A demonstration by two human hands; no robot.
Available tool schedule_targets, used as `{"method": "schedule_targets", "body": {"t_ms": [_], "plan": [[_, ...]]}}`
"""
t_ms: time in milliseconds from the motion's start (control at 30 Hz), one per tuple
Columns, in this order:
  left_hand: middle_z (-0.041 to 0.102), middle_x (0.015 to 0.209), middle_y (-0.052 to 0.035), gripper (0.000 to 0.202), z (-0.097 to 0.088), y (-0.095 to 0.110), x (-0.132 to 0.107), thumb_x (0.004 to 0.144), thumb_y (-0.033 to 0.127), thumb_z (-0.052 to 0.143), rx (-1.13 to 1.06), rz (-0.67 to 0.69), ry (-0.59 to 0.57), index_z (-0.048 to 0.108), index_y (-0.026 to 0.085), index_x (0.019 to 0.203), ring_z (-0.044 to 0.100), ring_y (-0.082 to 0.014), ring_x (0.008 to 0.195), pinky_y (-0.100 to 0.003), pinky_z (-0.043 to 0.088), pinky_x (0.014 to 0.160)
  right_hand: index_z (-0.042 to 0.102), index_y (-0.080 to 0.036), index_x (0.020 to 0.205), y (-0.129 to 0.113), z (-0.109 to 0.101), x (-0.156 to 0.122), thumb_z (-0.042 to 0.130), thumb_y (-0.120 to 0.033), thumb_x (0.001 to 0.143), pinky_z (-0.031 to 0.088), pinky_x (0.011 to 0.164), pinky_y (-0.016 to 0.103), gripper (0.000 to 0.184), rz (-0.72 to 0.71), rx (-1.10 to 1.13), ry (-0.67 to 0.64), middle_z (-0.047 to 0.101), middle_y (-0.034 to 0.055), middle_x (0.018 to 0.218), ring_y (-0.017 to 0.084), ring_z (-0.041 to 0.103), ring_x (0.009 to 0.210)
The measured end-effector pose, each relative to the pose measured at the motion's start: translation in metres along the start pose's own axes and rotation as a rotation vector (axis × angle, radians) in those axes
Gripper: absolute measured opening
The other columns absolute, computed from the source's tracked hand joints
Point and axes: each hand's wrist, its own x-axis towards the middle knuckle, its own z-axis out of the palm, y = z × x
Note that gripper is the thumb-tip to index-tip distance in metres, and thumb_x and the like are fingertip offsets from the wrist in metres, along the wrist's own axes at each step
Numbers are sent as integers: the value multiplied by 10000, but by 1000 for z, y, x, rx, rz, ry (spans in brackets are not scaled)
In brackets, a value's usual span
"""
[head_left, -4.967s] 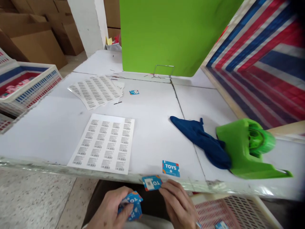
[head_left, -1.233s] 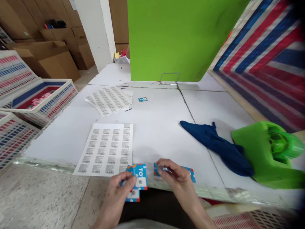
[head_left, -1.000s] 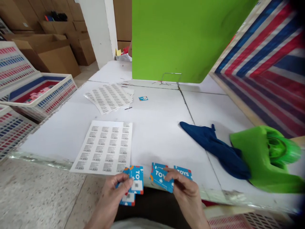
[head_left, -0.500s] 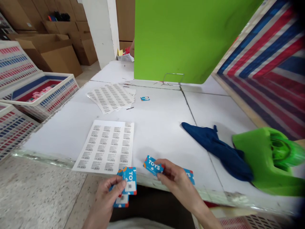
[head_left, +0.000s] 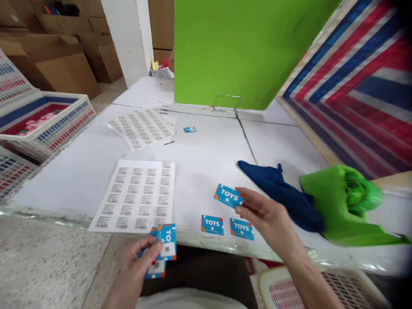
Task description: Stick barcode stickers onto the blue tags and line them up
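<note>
Holding a stack of blue TOYS cards [head_left: 165, 240] in my left hand [head_left: 135, 266], I pinched a single card [head_left: 228, 196] in my right hand [head_left: 270, 216] above the counter [head_left: 206, 171].
My left fingers [head_left: 150, 245] clamped the stack tight just off the counter's edge; my right fingers [head_left: 244, 201] gripped the single card by one end, leaving its print showing, near two flat cards [head_left: 212, 225] within easy reach beside a barcode label sheet [head_left: 131, 195].

Your head camera looks forward and down from close above your left hand [head_left: 133, 262] and right hand [head_left: 270, 214], though the far right edge seems blurred.
</note>
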Motion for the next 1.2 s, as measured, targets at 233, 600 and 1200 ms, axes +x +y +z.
{"method": "schedule_targets", "body": {"t_ms": [233,600,1200], "plan": [[572,530,-3,334,3,3,-1,565,445,727,-7,48,46,617,132,611,476,-98,456,-182,410,412,598,-193,1055,1,57,-16,516,-181,751,500,661,273,316,-150,-211,-244,622,20,798,144,587,693],[503,544,13,294,1,10,-2,614,431,671,192,133,68,625,140,615,453,-108,506,-186,403,449,560,-228,1097,-10,66,-28,419,-280,848,465,749,363,291,-356,-559,-232,553,100,1100,231,584,878],[686,785,-22,261,-44,65,39,714,385,591,591,534,314,691,169,820,607,-199,723,-234,465,623,602,-154,759,-20,74,-10,554,-332,748,383,514,213,184,69,89,-288,535,-26,584,86,454,526]]}}
